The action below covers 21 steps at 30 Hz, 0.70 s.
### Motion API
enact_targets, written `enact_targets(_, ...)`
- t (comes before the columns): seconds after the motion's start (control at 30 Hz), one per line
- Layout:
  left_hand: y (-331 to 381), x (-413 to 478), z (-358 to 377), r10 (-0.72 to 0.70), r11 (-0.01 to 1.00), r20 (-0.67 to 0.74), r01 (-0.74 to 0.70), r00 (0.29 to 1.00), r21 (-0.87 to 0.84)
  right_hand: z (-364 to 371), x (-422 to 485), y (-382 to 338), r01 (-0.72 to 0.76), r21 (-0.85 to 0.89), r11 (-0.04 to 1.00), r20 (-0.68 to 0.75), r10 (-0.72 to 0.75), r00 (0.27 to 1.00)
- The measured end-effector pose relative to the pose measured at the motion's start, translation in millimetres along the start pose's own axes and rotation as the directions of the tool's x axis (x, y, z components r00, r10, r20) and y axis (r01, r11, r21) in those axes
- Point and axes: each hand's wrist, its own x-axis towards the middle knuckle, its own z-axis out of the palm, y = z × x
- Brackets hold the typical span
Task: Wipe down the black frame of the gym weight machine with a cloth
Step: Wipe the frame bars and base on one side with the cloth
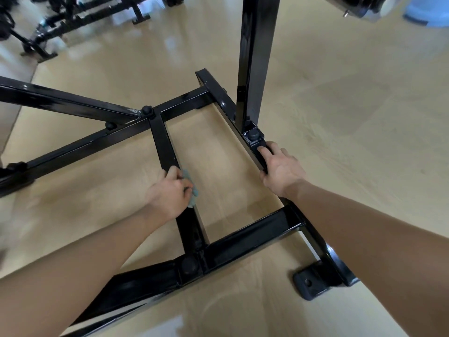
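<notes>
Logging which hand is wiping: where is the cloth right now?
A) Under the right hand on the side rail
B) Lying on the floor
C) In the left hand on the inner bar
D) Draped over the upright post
C: the left hand presses the blue-green cloth against the inner bar, while the right hand grips the side rail with no cloth.

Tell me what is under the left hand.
A pale blue cloth peeks out beneath the left hand, pressed on a black frame bar. Most of the cloth and that stretch of bar are covered.
</notes>
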Motion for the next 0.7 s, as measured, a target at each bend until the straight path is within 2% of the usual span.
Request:
enact_targets(0.1, -1, -6, -13, 0.216, 0.975, 0.171, -0.222, 0.961, 0.019, 1, 0, 1, 0.002, 0.002, 1.0, -0.003, -0.002, 1.0)
enact_targets(0.2, 2, -7, -23, 0.364, 0.924, 0.35, -0.383, 0.863, -0.015, 1, 1, 0, 0.0, 0.002, 1.0, 0.004, 0.0, 1.0)
enact_targets(0.3, 6, 0, -27, 0.43, 0.878, 0.448, -0.478, 0.784, -0.006, 1, 1, 0, -0.001, 0.001, 1.0, 0.009, 0.001, 1.0)
enact_targets(0.4, 2, 13, -30, 0.446, 0.864, 0.505, -0.503, 0.739, -0.027, 2, 2, 1, -0.002, -0.004, 1.0, 0.004, 0.002, 1.0)
enact_targets(0.5, -6, 32, -32, 0.443, 0.852, 0.507, -0.523, 0.739, 0.019, 3, 3, 2, -0.005, -0.002, 1.0, 0.001, 0.005, 1.0)
enact_targets(0.57, -14, 47, -34, 0.412, 0.861, 0.486, -0.504, 0.771, 0.068, 3, 4, 1, -0.005, -0.001, 1.0, 0.002, 0.005, 1.0)
enact_targets(0.7, -31, 72, -38, 0.261, 0.931, 0.43, -0.344, 0.864, 0.125, 4, 4, 2, -0.001, -0.012, 1.0, -0.011, 0.0, 1.0)
